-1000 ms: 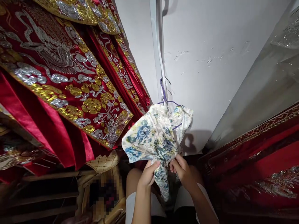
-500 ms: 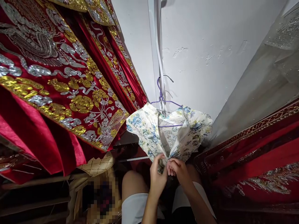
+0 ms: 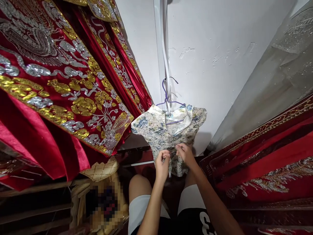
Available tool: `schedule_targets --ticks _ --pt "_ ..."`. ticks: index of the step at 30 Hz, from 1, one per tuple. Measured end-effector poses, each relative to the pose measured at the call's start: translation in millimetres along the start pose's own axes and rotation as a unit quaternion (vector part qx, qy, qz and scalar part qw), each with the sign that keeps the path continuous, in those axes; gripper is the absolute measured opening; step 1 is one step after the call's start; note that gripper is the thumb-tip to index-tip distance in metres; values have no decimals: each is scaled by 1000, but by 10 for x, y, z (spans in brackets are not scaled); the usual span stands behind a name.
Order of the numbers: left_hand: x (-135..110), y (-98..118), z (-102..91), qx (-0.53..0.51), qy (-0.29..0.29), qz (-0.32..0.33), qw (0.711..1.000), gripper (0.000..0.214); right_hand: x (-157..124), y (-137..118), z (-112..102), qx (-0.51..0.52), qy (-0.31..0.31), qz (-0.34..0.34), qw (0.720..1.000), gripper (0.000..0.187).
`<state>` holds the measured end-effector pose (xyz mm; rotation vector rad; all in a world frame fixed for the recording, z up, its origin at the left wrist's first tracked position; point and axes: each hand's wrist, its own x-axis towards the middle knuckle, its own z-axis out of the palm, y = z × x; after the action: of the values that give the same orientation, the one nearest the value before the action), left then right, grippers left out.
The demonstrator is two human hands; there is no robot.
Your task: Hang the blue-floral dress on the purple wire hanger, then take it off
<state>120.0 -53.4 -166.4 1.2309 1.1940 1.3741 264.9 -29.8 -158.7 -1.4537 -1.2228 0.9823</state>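
Note:
A short-sleeved floral top [image 3: 156, 130] in white, blue and yellow hangs from a purple wire hanger [image 3: 166, 98]. Its neck stands open in a short V, with a closed seam running down below it. My left hand [image 3: 162, 163] is closed on the fabric at the lower left of the front. Over the front, just right of the seam, my right hand [image 3: 185, 153] has its fingers pinched together; whatever lies between the fingertips is too small to make out. Gathered cloth droops below and between both hands.
White straps [image 3: 162, 42] run down the pale wall [image 3: 207, 29] to the hanger. A red embroidered garment [image 3: 84, 106] hangs at left, above a wooden chair [image 3: 78, 192]. Sheer silvery fabric [image 3: 264, 75] and red beaded cloth [image 3: 269, 163] line the right side.
The V opening has become shorter, its lower end now higher on the top. Both hands have moved up and apart, the right one more. The top's right shoulder has swung inward.

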Motion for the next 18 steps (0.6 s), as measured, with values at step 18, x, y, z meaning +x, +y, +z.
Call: schedule_targets --ticks 18 --pt "-335 -79 -134 3 -2 -55 998 13 550 214 320 -90 24 -60 994 35"
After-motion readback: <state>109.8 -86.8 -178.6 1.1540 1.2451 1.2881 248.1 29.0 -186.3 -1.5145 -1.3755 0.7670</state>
